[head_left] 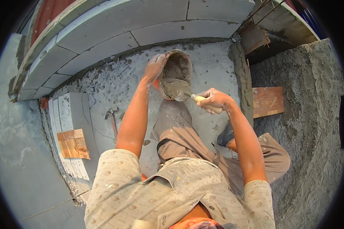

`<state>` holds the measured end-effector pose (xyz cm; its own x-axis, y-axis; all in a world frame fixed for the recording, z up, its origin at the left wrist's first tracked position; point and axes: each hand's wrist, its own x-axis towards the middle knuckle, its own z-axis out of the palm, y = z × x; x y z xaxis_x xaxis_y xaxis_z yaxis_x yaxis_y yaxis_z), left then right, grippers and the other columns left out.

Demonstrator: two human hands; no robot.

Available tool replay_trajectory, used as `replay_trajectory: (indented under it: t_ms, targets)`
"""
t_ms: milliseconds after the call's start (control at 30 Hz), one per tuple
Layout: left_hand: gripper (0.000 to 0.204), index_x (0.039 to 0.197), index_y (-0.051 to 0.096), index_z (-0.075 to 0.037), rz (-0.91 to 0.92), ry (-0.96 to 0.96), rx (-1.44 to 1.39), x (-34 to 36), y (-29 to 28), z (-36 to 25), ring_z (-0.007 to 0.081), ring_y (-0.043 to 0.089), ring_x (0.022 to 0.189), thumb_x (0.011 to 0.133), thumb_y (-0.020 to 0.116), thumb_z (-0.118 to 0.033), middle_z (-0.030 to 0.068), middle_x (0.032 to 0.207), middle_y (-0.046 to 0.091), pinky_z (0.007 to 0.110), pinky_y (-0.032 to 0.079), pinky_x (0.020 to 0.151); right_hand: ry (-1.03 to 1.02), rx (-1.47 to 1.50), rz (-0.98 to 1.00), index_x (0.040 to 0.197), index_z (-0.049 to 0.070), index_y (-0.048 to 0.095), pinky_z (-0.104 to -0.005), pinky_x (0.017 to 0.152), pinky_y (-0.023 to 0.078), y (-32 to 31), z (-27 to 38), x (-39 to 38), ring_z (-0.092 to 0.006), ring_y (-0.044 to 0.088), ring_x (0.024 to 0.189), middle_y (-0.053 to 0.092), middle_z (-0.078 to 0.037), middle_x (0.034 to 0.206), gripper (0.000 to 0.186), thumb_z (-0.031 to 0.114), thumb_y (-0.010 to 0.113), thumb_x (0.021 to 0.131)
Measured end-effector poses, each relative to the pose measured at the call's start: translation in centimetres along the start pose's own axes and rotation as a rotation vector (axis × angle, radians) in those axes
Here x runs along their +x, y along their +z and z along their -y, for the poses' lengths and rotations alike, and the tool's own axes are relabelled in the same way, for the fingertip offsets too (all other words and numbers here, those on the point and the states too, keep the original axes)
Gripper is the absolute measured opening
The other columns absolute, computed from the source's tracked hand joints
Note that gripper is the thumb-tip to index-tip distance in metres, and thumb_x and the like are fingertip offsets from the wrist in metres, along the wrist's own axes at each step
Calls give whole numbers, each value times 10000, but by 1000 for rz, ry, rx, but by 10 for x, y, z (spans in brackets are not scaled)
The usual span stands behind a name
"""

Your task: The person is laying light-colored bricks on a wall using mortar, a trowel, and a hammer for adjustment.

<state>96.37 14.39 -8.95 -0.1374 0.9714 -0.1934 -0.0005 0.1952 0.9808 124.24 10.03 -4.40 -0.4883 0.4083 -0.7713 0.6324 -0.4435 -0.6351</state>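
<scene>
My left hand (155, 67) grips the upper left rim of a mortar-caked bucket (187, 61), which is tilted so that its mouth faces me. Grey wet mortar (174, 68) coats the inside. In my right hand (214, 100) is the pale wooden handle of a trowel (197, 98), fingers wrapped round it. The trowel's blade reaches into the near side of the bucket, and mortar covers most of it. Below the bucket is my bent knee in brown trousers.
Pale block walls (156, 32) curve along the far side. A hammer (112, 119) lies on the floor at left, near stacked blocks (74, 114) with a wooden board (73, 144) on them. At right, another board (268, 102) rests against a rough mortar-covered wall (305, 114).
</scene>
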Motion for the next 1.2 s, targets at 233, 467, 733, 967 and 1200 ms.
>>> replay_trajectory:
  t_ms: [233, 467, 733, 967, 1200]
  targets:
    - [417, 1268, 537, -42, -51, -149, -331, -16, -58, 42, 176, 569, 1053, 1017, 391, -343, 65, 1183, 598, 310, 436, 941, -233, 813, 46, 1257, -69, 523, -243, 375, 407, 10, -93, -78, -116, 510, 437, 571, -82, 693, 593, 164, 736, 755]
    - [466, 1309, 472, -72, -329, -451, -788, -73, -144, 110, 291, 516, 1181, 1007, 348, -404, 118, 1295, 535, 464, 428, 981, -97, 304, -611, 1207, 5, 617, -251, 583, 484, -46, -114, -206, -91, 546, 663, 613, -41, 827, 536, 259, 742, 751]
    - [565, 1265, 503, -81, -576, -557, -890, -105, -104, 124, 287, 493, 1215, 981, 299, -525, 138, 1306, 531, 453, 432, 972, 325, -392, -1106, 1182, 0, 606, -416, 896, 477, -10, -265, -204, -378, 607, 1048, 623, -238, 1117, 442, 155, 648, 770]
    - [659, 1383, 393, 35, -426, -486, 939, -163, -77, 279, 442, 401, 1266, 958, 379, -468, 219, 1435, 384, 515, 297, 1065, 346, -231, -1238, 1196, -22, 596, -364, 939, 466, 26, -266, -201, -348, 604, 1093, 612, -244, 1159, 483, 160, 664, 753]
    - [582, 1393, 383, 32, -250, 60, 1892, -185, -78, 382, 467, 316, 1320, 940, 415, -331, 266, 1451, 323, 543, 255, 1087, 245, -173, -1295, 1172, -26, 611, -349, 893, 483, 32, -265, -190, -333, 634, 1046, 643, -233, 1109, 479, 177, 684, 744]
